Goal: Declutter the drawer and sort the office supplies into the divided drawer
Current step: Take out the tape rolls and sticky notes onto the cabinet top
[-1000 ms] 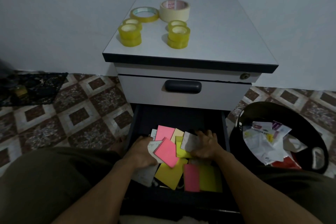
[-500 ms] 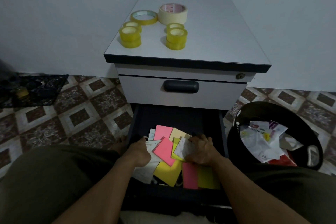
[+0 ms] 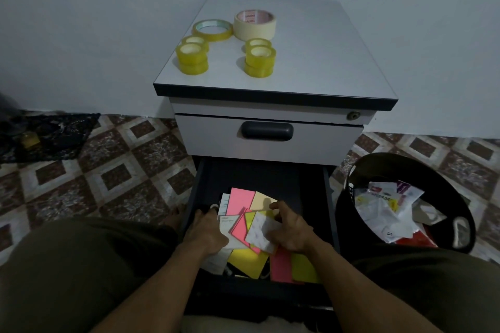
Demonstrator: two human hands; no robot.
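The lower dark drawer (image 3: 328,189) of a grey cabinet stands pulled out. In it lies a loose pile of paper pads and cards: a pink pad (image 3: 241,199), a cream one (image 3: 262,201), yellow sheets (image 3: 247,259) and a pink-and-yellow pair (image 3: 293,266). My right hand (image 3: 290,230) grips a white card (image 3: 261,232) lifted off the pile. My left hand (image 3: 207,232) rests on the pile's left side, fingers on white cards (image 3: 227,220); what it holds, if anything, is hidden.
On the cabinet top (image 3: 324,57) sit several tape rolls: stacked yellow ones (image 3: 192,58) (image 3: 260,61), a flat clear roll (image 3: 213,29) and a wide masking roll (image 3: 255,24). The upper drawer (image 3: 266,138) is closed. A black bin (image 3: 405,197) with crumpled paper stands right.
My right hand has picked up the white card and tilted it above the pile. My left hand slid slightly toward the drawer's left wall. The head view shifted a little.
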